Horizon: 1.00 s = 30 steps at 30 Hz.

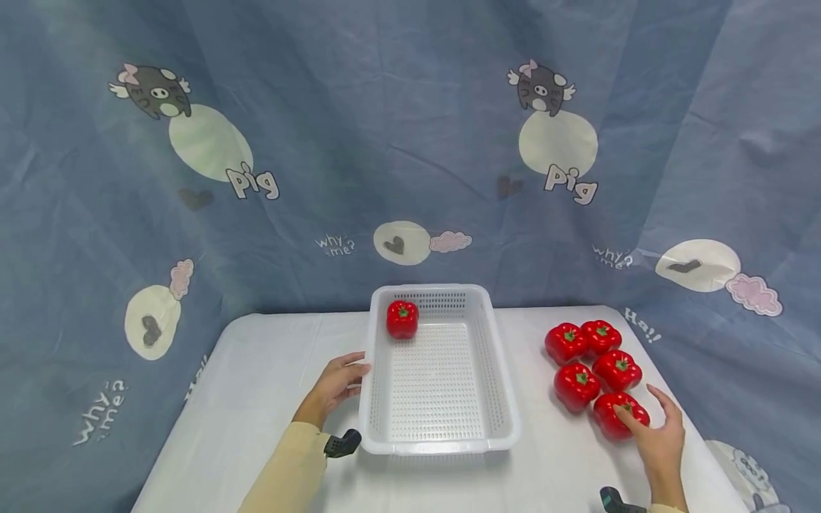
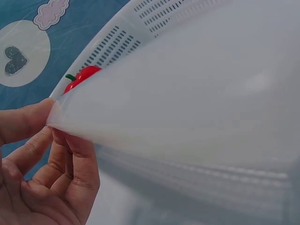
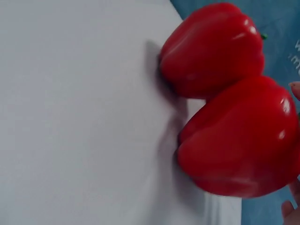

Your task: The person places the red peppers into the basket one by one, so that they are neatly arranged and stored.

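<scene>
A white plastic basket [image 1: 436, 447] stands on the table, with one red bell pepper [image 1: 402, 320] in its far left corner. At the basket's left side, my left hand [image 1: 333, 385] pinches the rim between thumb and fingers, as the left wrist view shows close up. To the right lie several more red bell peppers in a cluster. Over the nearest bell pepper [image 1: 617, 420] my right hand [image 1: 663, 438] is spread, thumb above its near side and index finger beyond its right side. Only fingertips show in the right wrist view, beside that bell pepper [image 3: 239, 140].
The white-covered table [image 1: 256, 399] reaches back to a blue printed cloth [image 1: 410, 142] hanging behind and at both sides. Beside the nearest pepper sits another bell pepper [image 1: 576, 386], with others behind it close to the table's right edge.
</scene>
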Available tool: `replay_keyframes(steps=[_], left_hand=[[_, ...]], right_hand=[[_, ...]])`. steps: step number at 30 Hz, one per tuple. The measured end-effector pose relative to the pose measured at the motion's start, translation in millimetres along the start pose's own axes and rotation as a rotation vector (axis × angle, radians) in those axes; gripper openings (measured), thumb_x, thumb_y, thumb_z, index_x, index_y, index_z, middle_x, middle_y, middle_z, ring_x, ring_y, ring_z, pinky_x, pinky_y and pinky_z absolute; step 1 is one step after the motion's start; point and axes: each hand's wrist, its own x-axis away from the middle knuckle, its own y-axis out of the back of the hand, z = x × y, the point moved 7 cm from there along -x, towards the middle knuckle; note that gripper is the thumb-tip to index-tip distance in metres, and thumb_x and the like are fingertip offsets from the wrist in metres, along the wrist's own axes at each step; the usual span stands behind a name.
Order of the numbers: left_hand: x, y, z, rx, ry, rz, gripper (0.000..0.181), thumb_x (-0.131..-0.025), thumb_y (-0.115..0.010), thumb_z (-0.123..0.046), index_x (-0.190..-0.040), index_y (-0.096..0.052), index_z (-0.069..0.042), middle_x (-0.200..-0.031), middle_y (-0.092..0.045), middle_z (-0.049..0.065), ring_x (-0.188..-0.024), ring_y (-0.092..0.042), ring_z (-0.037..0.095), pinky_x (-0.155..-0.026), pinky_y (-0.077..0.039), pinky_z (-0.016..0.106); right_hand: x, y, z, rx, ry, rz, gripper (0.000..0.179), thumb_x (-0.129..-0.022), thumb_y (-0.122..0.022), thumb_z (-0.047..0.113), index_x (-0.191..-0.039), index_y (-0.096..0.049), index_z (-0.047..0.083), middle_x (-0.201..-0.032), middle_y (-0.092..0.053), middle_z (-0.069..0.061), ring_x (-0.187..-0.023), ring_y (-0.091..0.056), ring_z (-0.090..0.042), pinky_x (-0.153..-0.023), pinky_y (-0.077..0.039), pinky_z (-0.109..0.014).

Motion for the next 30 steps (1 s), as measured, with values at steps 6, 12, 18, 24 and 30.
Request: replay_keyframes(steps=[6, 12, 18, 24, 30], left_hand=[[0.2, -2.4, 1.1, 0.004, -0.002, 0.008, 0.046, -0.091, -0.064, -0.012, -0.134, -0.053, -0.002, -0.109, -0.067, 0.014, -0.085, -0.065, 0.019, -0.068, -0.055, 0.028], [2.7, -2.7, 2.5, 0.012, 0.01, 0.003, 0.047, -0.09, -0.065, -0.012, -0.134, -0.053, -0.001, -0.11, -0.068, 0.015, -0.085, -0.065, 0.019, -0.068, -0.055, 0.028], [3.5, -0.8, 4.0, 0.004, 0.007, 0.0, 0.049, -0.09, -0.065, -0.013, -0.136, -0.051, -0.002, -0.112, -0.067, 0.015, -0.087, -0.065, 0.019, -0.07, -0.056, 0.029], [3.4, 1.7, 1.6, 0.021, -0.006, -0.006, 0.049, -0.09, -0.065, -0.012, -0.136, -0.051, -0.002, -0.112, -0.066, 0.015, -0.088, -0.065, 0.02, -0.072, -0.057, 0.03], [1.9, 0.1, -0.6, 0.023, 0.002, 0.0, 0.049, -0.09, -0.064, -0.011, -0.136, -0.05, -0.001, -0.112, -0.066, 0.016, -0.086, -0.065, 0.019, -0.07, -0.056, 0.029]], right_hand=[[-22.4, -5, -39, 0.024, -0.006, 0.016, 0.086, -0.082, -0.069, 0.054, -0.152, -0.028, 0.029, -0.16, -0.014, -0.012, -0.145, -0.012, -0.037, -0.105, -0.03, -0.063], [13.1, -5, 1, 0.038, -0.081, 0.14, 0.097, -0.082, -0.071, 0.052, -0.155, -0.017, 0.018, -0.158, -0.011, -0.023, -0.142, -0.013, -0.045, -0.103, -0.031, -0.063], [42.6, -11, 29, 0.085, -0.09, 0.258, 0.113, -0.079, -0.076, 0.043, -0.153, -0.001, 0.002, -0.153, -0.009, -0.032, -0.139, -0.01, -0.051, -0.106, -0.024, -0.066], [40.7, -13, 30, 0.084, -0.07, 0.236, 0.109, -0.08, -0.077, 0.035, -0.152, -0.003, -0.001, -0.152, -0.014, -0.032, -0.139, -0.013, -0.05, -0.106, -0.024, -0.066], [40.7, -9, 27, 0.085, -0.079, 0.211, 0.105, -0.082, -0.076, 0.033, -0.152, -0.005, -0.002, -0.151, -0.015, -0.032, -0.139, -0.014, -0.051, -0.106, -0.024, -0.067]])
